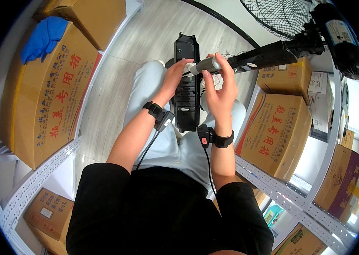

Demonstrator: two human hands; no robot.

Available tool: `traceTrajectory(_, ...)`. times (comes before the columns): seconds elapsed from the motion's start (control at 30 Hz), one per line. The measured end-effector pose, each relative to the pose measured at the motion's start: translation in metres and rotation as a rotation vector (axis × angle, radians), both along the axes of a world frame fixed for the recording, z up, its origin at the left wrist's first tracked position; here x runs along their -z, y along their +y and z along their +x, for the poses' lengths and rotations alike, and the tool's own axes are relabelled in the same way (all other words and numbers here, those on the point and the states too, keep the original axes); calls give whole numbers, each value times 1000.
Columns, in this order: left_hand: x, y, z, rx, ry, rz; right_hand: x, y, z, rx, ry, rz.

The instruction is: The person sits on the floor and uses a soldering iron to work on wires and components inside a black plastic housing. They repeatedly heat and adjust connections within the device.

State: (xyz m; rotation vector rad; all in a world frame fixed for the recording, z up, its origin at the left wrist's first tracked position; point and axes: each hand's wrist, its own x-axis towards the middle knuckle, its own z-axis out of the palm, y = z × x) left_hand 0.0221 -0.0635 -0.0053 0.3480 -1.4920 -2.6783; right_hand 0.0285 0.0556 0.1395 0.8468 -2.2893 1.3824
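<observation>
Cylinder (206, 66), smooth grey, is gripped by right hand (222, 92) over black ribbed casing (187, 97); left hand's (171, 81) hold is unclear.

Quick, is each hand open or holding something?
Left hand: near the tip of the grey tool; grip cannot be told.
Right hand: holding that tool.

Left fingers (179, 69) are covering part of the black housing (187, 106); top edge is clipping the fan cage (279, 17), bottom edge clipping lower-right carton (300, 243); thin wires (227, 55) are looking too small to trace.
</observation>
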Motion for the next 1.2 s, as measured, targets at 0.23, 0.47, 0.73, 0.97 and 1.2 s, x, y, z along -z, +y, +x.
traceTrajectory(0.23, -3, 0, 1, 6, -20, -19, 0, 2, -2, 67, 65, 46)
traceTrajectory(0.47, -11, 0, 3, -7, -17, -33, -2, 0, 1, 32, 48, 31)
traceTrajectory(0.73, -6, 1, 2, -18, -35, -34, 5, 1, -2, 29, -28, 9)
traceTrajectory(0.97, -8, 1, 2, -13, -23, -36, -1, 0, 0, 61, -27, 34)
traceTrajectory(1.2, -4, 0, 1, -8, -4, -40, -1, -4, 4, -5, 38, 10)
